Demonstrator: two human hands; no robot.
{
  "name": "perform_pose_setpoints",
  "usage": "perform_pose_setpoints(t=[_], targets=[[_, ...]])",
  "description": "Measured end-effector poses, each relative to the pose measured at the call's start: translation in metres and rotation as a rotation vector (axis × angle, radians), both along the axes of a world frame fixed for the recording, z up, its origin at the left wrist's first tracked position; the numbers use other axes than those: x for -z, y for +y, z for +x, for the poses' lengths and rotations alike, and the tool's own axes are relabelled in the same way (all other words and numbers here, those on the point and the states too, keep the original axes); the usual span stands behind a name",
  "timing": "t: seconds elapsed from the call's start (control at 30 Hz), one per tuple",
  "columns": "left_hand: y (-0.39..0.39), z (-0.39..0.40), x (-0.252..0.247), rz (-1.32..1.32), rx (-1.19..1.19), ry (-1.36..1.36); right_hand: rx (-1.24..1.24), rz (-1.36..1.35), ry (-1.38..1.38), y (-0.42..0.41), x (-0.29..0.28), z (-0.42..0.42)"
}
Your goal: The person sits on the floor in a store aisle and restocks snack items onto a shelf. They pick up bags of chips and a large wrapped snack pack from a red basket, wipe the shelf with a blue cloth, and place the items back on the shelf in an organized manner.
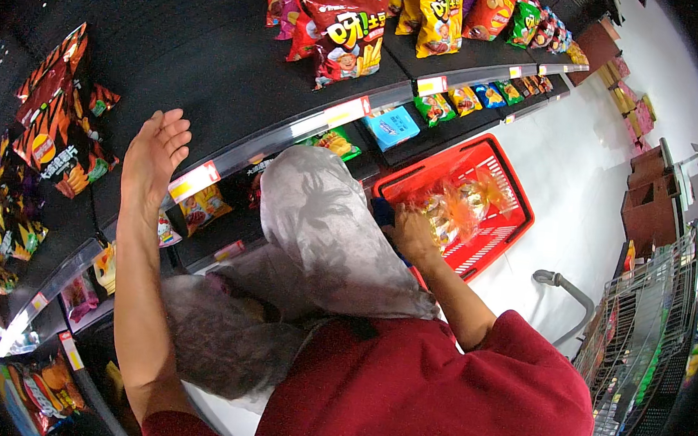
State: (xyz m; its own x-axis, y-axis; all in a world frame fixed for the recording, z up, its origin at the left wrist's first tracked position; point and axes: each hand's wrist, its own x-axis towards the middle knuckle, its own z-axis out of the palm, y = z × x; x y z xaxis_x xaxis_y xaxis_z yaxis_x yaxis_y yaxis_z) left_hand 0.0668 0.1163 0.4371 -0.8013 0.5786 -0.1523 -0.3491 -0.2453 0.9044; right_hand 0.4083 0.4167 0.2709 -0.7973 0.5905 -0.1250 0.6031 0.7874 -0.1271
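My left hand (156, 147) hovers over the front part of a black shelf (214, 54), palm turned up and fingers loosely curled, holding nothing. To its left stand orange and black tiger-striped snack bags (55, 127). My right hand (415, 230) reaches into a red plastic shopping basket (474, 262) on the floor. Its fingers are curled beside clear-wrapped packages with gold and orange contents (447, 216); what they grip is hidden. A dark blue item (382, 211), only partly visible, lies beside that hand.
Dark red chip bags (351, 40) and yellow bags (439, 19) stand farther along the shelf. Below are a light-blue box (391, 127) and small green packets (434, 108). My bent knee (319, 203) is between the shelf and basket. A wire shopping cart (642, 315) stands at right.
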Motion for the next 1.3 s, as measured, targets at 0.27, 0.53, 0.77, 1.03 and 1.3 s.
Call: perform_pose_setpoints(t=[0.27,0.53,0.77,1.03,1.3], targets=[[-0.002,0.004,-0.006,-0.007,0.017,0.031,-0.134,-0.033,0.163,0.017,0.016,0.015],[-0.001,0.006,-0.006,-0.065,-0.021,0.031,0.171,-0.653,0.668,0.027,-0.057,-0.005],[0.003,0.013,-0.010,-0.083,-0.061,0.031,0.158,-0.823,1.082,0.073,-0.119,-0.080],[0.015,0.017,-0.016,-0.107,-0.067,0.041,0.144,-0.574,0.922,0.151,-0.087,-0.169],[0.019,0.026,-0.017,-0.166,-0.013,0.089,0.037,-0.577,0.848,0.133,-0.092,-0.163]])
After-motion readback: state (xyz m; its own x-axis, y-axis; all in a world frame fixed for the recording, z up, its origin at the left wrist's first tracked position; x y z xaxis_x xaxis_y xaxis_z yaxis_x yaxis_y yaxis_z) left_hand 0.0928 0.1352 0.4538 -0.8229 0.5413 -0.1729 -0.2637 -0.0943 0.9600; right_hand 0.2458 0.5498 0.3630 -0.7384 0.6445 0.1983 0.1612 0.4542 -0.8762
